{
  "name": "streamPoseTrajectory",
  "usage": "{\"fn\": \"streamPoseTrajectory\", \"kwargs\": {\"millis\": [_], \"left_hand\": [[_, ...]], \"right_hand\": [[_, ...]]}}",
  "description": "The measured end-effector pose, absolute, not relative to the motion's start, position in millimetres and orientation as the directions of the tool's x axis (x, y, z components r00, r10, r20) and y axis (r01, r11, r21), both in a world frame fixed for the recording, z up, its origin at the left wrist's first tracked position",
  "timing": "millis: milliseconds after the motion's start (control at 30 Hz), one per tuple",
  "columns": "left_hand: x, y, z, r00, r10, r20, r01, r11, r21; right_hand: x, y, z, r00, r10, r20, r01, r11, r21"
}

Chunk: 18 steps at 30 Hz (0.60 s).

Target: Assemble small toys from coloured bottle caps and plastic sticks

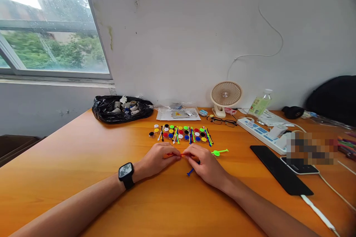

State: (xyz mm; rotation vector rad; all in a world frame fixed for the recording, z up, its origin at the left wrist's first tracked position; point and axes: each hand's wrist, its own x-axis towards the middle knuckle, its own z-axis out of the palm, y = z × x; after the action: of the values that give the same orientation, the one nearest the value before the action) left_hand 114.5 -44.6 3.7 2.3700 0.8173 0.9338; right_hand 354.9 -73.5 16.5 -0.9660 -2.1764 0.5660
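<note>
My left hand [159, 158] and my right hand [205, 164] meet fingertip to fingertip above the table. Both pinch a small orange-red plastic stick [182, 155], mostly covered by the fingers. From beneath my right hand pokes a blue stick [190, 172] with a flared end. Just beyond that hand lies a bright green disc with a stick through it [216, 153]. Farther back, rows of small round discs [180, 132] in black, white, yellow, red, green and blue alternate with bundles of coloured sticks [191, 135].
Behind are a black plastic bag [122, 109] of scraps, a white sheet [164, 114], a clip fan [226, 94] and eyeglasses [222, 121]. To the right stand a bottle [260, 104], a power strip [261, 133], a dark phone-like slab [279, 168] and cables.
</note>
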Motion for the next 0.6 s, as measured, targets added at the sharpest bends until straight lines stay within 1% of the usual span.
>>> {"fn": "streamPoseTrajectory", "kwargs": {"millis": [167, 300, 467, 600], "left_hand": [[114.3, -45.0, 2.1, 0.603, 0.672, 0.431, 0.346, -0.706, 0.618], [114.8, -46.0, 3.4, 0.594, 0.690, 0.414, 0.374, -0.692, 0.618], [115.4, -46.4, 6.5, 0.594, 0.693, 0.408, 0.390, -0.692, 0.608], [115.4, -48.0, 8.3, 0.614, 0.683, 0.396, 0.380, -0.695, 0.611]], "right_hand": [[356.0, -69.5, 12.6, -0.467, 0.790, 0.397, 0.467, 0.602, -0.648], [355.3, -67.3, 9.4, -0.451, 0.795, 0.404, 0.448, 0.594, -0.668], [355.3, -69.0, 10.7, -0.484, 0.773, 0.411, 0.414, 0.616, -0.670], [355.4, -69.2, 9.3, -0.455, 0.786, 0.419, 0.434, 0.606, -0.666]]}}
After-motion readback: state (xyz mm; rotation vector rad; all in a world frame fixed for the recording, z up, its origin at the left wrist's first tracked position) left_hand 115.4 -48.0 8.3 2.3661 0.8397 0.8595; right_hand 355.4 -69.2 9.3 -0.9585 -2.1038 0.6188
